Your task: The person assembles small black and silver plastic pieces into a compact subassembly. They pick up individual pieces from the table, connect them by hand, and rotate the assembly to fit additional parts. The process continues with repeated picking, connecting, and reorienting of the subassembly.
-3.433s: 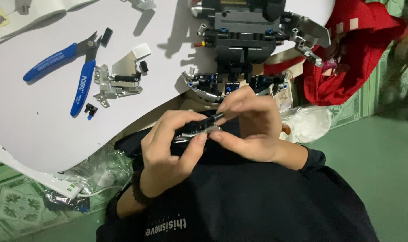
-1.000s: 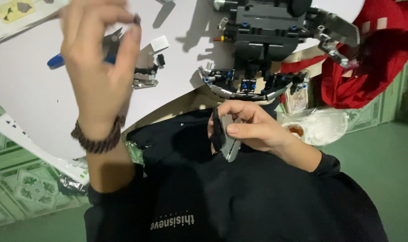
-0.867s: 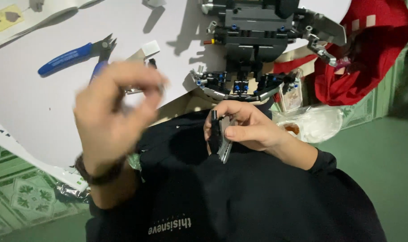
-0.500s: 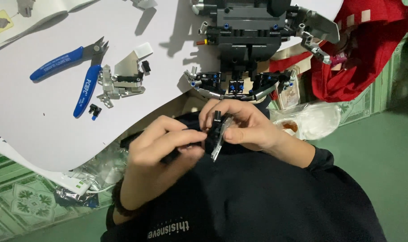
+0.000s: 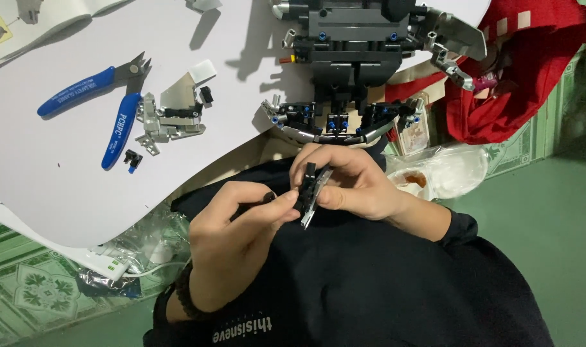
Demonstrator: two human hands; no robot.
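Head view, looking down: near the middle of the frame both hands meet over a dark sleeve and lap. The right hand (image 5: 357, 183) is closed around a small black and grey building-block assembly (image 5: 309, 193), pinching it upright between thumb and fingers. The left hand (image 5: 238, 238), with a dark bracelet at the wrist, is curled shut, its thumb and forefinger pinching a small black piece (image 5: 267, 196) held right against the assembly's left side. Just above the hands, at the upper middle, stands a large dark grey block model (image 5: 351, 45) with blue pins along its lower curved part, resting on a white sheet (image 5: 61, 186). In the upper left of the frame lie blue-handled cutters (image 5: 97, 96), and beside them a small cluster of grey and white parts (image 5: 174, 115). A red cloth (image 5: 537, 71) fills the upper right, with a clear plastic bag (image 5: 447, 170) below it.
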